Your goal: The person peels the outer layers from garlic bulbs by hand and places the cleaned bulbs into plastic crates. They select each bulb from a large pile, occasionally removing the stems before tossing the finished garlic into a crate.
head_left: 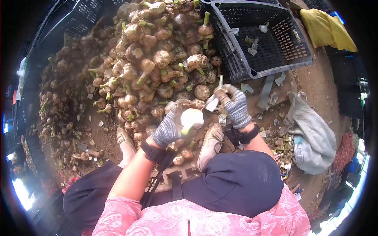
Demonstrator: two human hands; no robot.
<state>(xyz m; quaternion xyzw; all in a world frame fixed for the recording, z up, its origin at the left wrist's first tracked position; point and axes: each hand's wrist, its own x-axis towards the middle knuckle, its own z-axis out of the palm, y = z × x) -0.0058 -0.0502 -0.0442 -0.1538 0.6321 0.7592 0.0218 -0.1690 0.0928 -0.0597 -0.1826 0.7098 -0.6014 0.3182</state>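
My left hand (167, 128), in a grey striped glove, is closed around a garlic bulb (192, 118). The bulb is white and bare of dirty skin, with its pale green stalk end pointing down toward me. Just right of it, my gloved right hand (235, 104) is closed on white garlic peel (212, 103), with a short pale stalk piece sticking up by the fingers. Whether a blade is also in that hand I cannot make out. Beyond both hands rises a heap of brown, soil-covered garlic bulbs (161, 59) with cut green stalks.
A black plastic crate (252, 72) at the back right holds a white bulb and peel scraps. A grey-white sack (313, 137) lies on the right, a yellow cloth (328, 29) behind it. A wooden-handled tool (89, 151) rests on the soil at left. Peel scraps litter the ground.
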